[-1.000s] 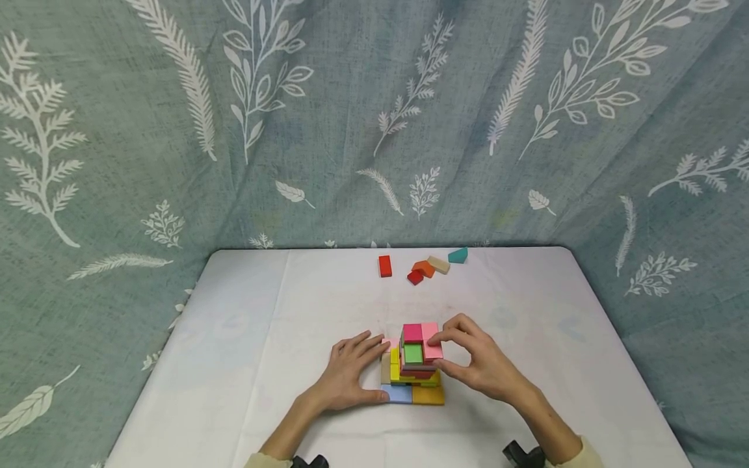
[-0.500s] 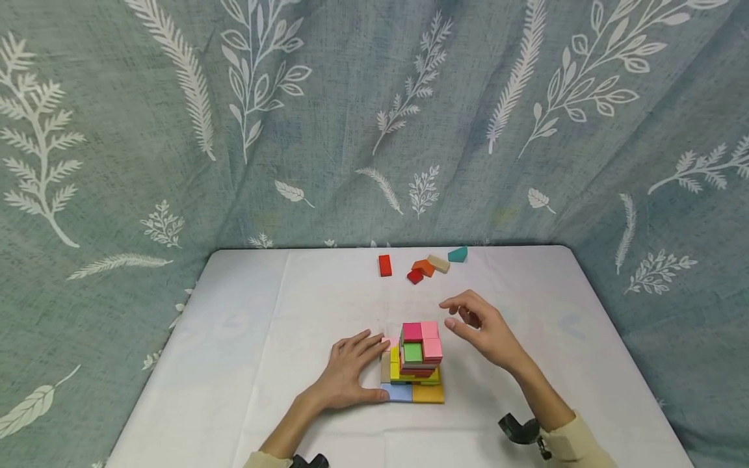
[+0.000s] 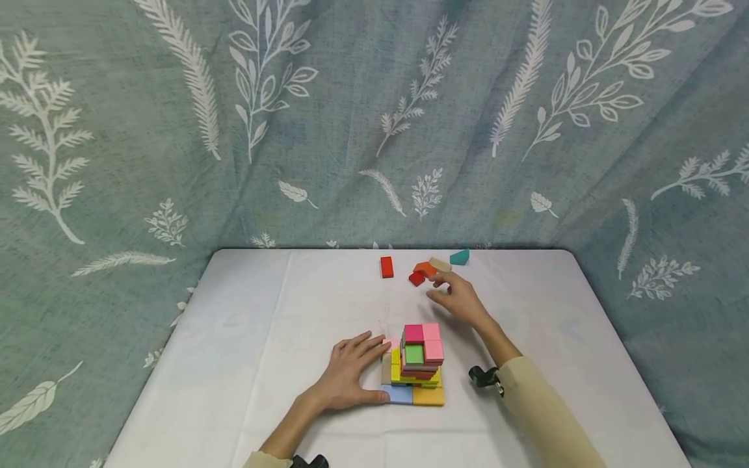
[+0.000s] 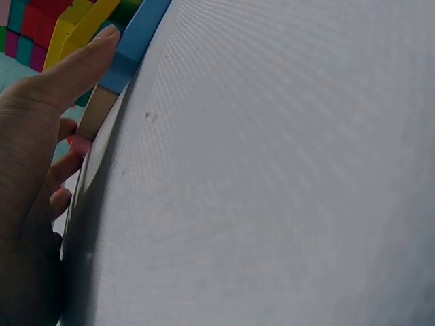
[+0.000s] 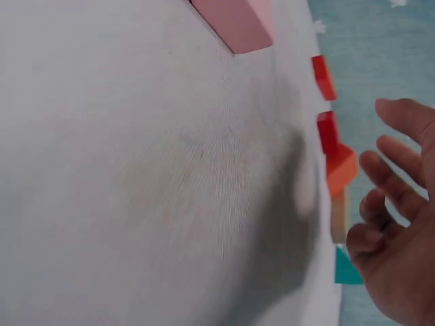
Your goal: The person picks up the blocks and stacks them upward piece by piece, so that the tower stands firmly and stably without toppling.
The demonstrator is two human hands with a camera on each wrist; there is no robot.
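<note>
A stepped stack of coloured wooden blocks (image 3: 414, 354) stands on the white table, with pink and magenta blocks on top and yellow ones lower down. My left hand (image 3: 349, 375) lies against the left side of its base, fingers extended. Its thumb touches the blue block (image 4: 136, 51) at the front corner. Farther back, my right hand (image 3: 460, 300) hovers over the table with thumb and index finger apart and nothing between them. Close to its fingertips lie a small red block (image 3: 417, 279), an orange block (image 3: 424, 268) and a beige block (image 3: 440, 264).
At the table's far edge lie a red rectangular block (image 3: 387, 267) on the left and a teal block (image 3: 459, 257) on the right. Behind the table hangs a grey-green leaf-print cloth (image 3: 328, 130).
My right hand has let go of the pink block on top of the stack and moved away to the loose blocks at the back. The left hand has stayed at the base.
</note>
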